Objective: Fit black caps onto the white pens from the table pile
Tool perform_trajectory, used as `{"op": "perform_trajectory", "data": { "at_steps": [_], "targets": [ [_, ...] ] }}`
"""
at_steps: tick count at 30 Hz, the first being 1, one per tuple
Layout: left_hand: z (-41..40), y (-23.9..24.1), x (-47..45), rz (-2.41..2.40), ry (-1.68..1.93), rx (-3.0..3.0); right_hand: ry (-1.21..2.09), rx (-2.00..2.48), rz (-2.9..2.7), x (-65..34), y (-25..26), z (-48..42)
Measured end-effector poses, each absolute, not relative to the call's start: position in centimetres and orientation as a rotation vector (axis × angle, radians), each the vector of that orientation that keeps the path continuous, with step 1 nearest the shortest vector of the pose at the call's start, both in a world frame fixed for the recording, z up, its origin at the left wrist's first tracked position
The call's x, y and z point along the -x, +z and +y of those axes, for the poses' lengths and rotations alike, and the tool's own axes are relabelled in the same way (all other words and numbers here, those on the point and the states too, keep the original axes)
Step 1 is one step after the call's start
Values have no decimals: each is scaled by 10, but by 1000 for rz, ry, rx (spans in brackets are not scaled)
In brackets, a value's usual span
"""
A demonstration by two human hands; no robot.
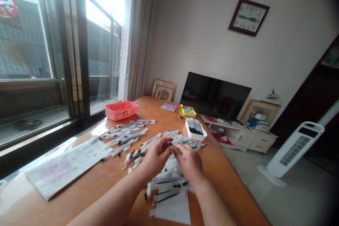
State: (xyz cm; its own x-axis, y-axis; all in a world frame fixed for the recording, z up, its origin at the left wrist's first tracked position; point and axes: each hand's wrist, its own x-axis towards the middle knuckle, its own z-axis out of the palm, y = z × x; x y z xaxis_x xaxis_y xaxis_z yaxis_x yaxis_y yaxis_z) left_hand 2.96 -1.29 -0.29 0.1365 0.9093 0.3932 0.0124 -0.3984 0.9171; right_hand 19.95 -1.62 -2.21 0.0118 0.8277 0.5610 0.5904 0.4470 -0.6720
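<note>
My left hand (157,153) and my right hand (189,162) meet over the middle of the table, fingers pinched together. A small black pen part (171,143) shows at the fingertips of my left hand. What my right hand pinches is too small and too covered to make out. Below and between the hands lies a heap of clear pen caps and barrels (172,167), partly hidden by them. Loose pen refills (166,197) and black plugs rest on a white sheet (176,212) nearer me. To the left spread many white pens (127,134) with black ends.
A white box of pens (196,132) stands near the right table edge. A pink plastic basket (122,110) sits at the back left, a notebook (69,169) at the left. Further back are a yellow box (188,112) and a booklet (168,107). A tower fan (291,152) stands right.
</note>
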Motion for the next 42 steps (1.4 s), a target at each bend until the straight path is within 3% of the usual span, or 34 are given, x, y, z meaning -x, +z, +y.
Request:
{"op": "perform_trajectory", "data": {
  "at_steps": [9, 15, 17, 32, 42],
  "targets": [
    [1, -4, -23, 888, 1494, -1207, 217, 1181, -1473, -191, -10, -23],
    [-8, 6, -22, 807, 1393, -1140, 1019, 1107, -992, -178, -12, -21],
    [-11, 6, -24, 795, 1337, -1161, 1150, 981, -815, -177, -9, -19],
    [-10, 0, -19, 1072, 1353, -1926, 1167, 829, -714, -180, -2, -19],
    [-15, 11, -18, 1040, 1168, -1786, 1236, 759, -748, -180, 0, -21]
  ]
}}
